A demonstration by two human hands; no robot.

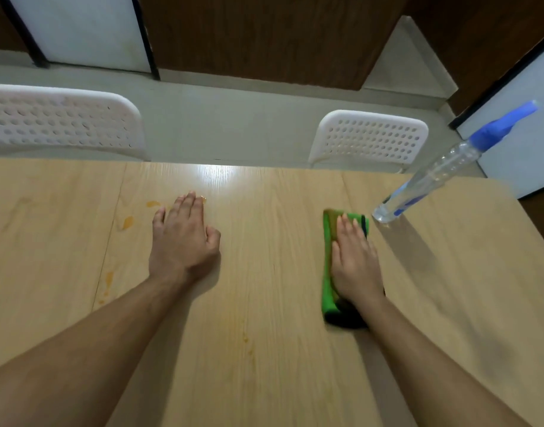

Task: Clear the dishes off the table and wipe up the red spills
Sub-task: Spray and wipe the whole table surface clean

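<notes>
The left hand (184, 238) lies flat on the tabletop (270, 303), fingers straight, holding nothing. The right hand (354, 257) presses flat, fingers straight, on a folded green cloth (329, 272) right of centre. Orange-red spills (127, 222) dot the left part of the tabletop, just left of the left hand. A spray bottle (434, 177) stands just beyond the cloth, far right. Two white chairs (369, 140) stand past the far edge.
</notes>
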